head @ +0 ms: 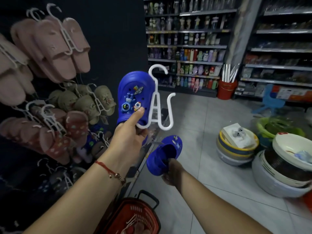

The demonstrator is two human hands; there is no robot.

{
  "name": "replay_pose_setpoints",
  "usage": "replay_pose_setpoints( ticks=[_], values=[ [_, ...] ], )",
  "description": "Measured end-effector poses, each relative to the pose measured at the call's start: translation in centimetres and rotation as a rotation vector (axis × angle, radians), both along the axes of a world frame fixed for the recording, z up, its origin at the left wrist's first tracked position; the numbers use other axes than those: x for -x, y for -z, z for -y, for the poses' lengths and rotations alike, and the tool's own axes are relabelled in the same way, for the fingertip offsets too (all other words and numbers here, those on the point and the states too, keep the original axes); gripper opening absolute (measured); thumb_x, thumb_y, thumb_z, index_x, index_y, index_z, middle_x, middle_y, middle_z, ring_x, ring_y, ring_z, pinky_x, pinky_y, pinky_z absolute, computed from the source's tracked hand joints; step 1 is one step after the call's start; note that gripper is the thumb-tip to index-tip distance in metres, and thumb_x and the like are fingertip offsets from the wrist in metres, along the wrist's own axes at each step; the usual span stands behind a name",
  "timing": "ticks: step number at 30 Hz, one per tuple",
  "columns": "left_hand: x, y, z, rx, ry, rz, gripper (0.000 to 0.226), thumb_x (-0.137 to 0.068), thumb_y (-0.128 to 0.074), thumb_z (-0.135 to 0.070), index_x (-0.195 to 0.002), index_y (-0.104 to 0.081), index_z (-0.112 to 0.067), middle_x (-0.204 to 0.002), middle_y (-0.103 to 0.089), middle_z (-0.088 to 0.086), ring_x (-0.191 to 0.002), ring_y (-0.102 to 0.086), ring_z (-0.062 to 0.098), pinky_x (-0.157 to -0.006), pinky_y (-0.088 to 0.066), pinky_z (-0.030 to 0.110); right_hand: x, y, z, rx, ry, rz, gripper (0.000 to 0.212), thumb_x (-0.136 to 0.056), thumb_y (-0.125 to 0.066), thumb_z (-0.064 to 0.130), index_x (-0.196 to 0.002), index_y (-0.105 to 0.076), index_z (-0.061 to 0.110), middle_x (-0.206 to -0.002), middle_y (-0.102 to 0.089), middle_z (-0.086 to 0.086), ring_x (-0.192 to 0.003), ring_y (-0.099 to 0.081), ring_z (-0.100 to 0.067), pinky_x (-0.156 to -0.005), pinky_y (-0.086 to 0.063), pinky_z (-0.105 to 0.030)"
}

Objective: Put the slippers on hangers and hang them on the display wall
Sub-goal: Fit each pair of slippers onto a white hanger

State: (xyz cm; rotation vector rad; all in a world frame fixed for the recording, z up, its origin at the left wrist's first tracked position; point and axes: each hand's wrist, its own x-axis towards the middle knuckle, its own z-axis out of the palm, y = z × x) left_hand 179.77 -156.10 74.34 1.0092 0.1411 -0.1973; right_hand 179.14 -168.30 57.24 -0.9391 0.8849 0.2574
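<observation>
— Where are the clogs? Left hand [130, 139] grips a blue foam clog with space charms [133, 97] mounted on a white plastic double hanger [159, 105]; right hand [172, 173] pinches its mate [166, 152] below.

— Handling? Probably light, springy; hold by the heel opening. The display wall [108, 39] is crowded with hung pink slippers [55, 46]; stacked basins [276, 168] sit right.

We cannot see the right hand [170, 174] fingers, sunk inside the lower blue slipper [164, 153], red basket [135, 218] at 6 o'clock cut by the bottom edge, shelf bottles [194, 54] at 12 o'clock too blurred to read, stacked basins [285, 174] at 3 o'clock cropped.
</observation>
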Motion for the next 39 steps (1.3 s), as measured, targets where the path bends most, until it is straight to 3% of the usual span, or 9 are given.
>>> replay_pose_setpoints(
  ticks=[3, 7, 10, 15, 20, 25, 29, 35, 39],
  values=[
    [-0.2, 1.0, -1.3, -0.095, -0.068, -0.028, 0.026, -0.088, -0.076, -0.02, -0.114, -0.072, -0.014, -0.105, -0.078, 0.005, -0.083, -0.074, 0.015, -0.07, -0.056, 0.027, -1.4, -2.5, 1.2, 0.057, 0.089, 0.071, 0.007, -0.095, -0.051, 0.01, -0.098, -0.057, 0.007, -0.082, -0.062, -0.011, -0.068, -0.059, -0.024, -0.055, -0.045, -0.026],
    [0.1, 2.8, -2.6, -0.199, -0.097, -0.022, 0.022, -0.088, -0.076, -0.02, -0.108, -0.073, -0.011, -0.1, -0.078, 0.009, -0.076, -0.073, 0.019, -0.066, -0.053, 0.03, -3.7, -3.8, 3.1, 0.241, 0.18, 0.166, 0.041, -0.087, -0.065, 0.022, -0.123, -0.058, 0.006, -0.109, -0.069, -0.016, -0.093, -0.067, -0.032, -0.078, -0.056, -0.038],
    [0.0, 3.8, -3.5, -0.202, -0.109, -0.025, 0.025, -0.089, -0.074, -0.019, -0.111, -0.072, -0.007, -0.105, -0.077, 0.013, -0.087, -0.074, 0.025, -0.072, -0.056, 0.034, -3.5, -5.9, 4.1, 0.246, 0.155, 0.26, 0.038, -0.088, -0.064, 0.023, -0.123, -0.056, 0.011, -0.11, -0.07, -0.011, -0.091, -0.066, -0.026, -0.069, -0.054, -0.034],
    [0.3, 5.2, -4.7, -0.239, -0.073, -0.003, 0.035, -0.091, -0.07, -0.024, -0.116, -0.069, 0.001, -0.098, -0.073, 0.019, -0.058, -0.065, 0.021, -0.044, -0.049, 0.03, -2.0, -7.8, 4.3, 0.144, 0.105, 0.456, 0.039, -0.093, -0.059, 0.017, -0.131, -0.053, 0.027, -0.12, -0.069, -0.006, -0.108, -0.066, -0.031, -0.089, -0.055, -0.047],
    [1.0, 6.1, -5.4, -0.201, -0.107, 0.013, 0.023, -0.091, -0.069, -0.016, -0.113, -0.071, -0.007, -0.107, -0.077, 0.013, -0.104, -0.071, 0.036, -0.092, -0.054, 0.051, 0.5, -9.1, 3.6, -0.157, 0.093, 0.526, 0.034, -0.1, -0.053, 0.025, -0.132, -0.061, 0.018, -0.122, -0.072, -0.009, -0.112, -0.067, -0.03, -0.097, -0.052, -0.043],
    [2.2, 6.3, -5.4, -0.22, -0.113, 0.054, 0.018, -0.091, -0.07, -0.012, -0.108, -0.073, -0.013, -0.102, -0.078, 0.008, -0.087, -0.075, 0.022, -0.079, -0.053, 0.038, 3.3, -10.4, 1.7, -0.424, -0.034, 0.638, 0.037, -0.093, -0.062, 0.033, -0.119, -0.073, 0.011, -0.127, -0.068, -0.014, -0.109, -0.066, -0.031, -0.104, -0.048, -0.046],
    [2.8, 6.3, -5.9, -0.235, -0.142, 0.054, 0.019, -0.091, -0.072, -0.016, -0.109, -0.074, -0.013, -0.101, -0.078, 0.009, -0.095, -0.074, 0.031, -0.086, -0.055, 0.046, 4.4, -10.5, 1.4, -0.455, -0.199, 0.869, 0.084, -0.069, -0.085, 0.012, -0.144, -0.049, 0.004, -0.141, -0.055, -0.018, -0.123, -0.055, -0.031, -0.102, -0.051, -0.04],
    [3.4, 6.5, -7.5, -0.329, -0.115, 0.115, 0.025, -0.089, -0.074, -0.025, -0.112, -0.074, -0.015, -0.092, -0.075, 0.011, -0.057, -0.064, 0.017, -0.043, -0.044, 0.024, 4.7, -9.9, 0.6, -0.277, -0.301, 0.872, 0.088, -0.062, -0.059, -0.006, -0.147, -0.044, 0.012, -0.139, -0.056, -0.019, -0.113, -0.06, -0.032, -0.09, -0.052, -0.042],
    [3.6, 6.9, -8.1, -0.345, -0.1, 0.18, 0.025, -0.09, -0.072, -0.024, -0.113, -0.072, -0.013, -0.088, -0.073, 0.013, -0.056, -0.063, 0.015, -0.043, -0.044, 0.021, 4.9, -9.5, -0.4, -0.302, -0.193, 0.815, 0.09, -0.055, -0.047, -0.01, -0.143, -0.046, 0.011, -0.129, -0.063, -0.016, -0.105, -0.064, -0.031, -0.081, -0.055, -0.042]
  ],
)
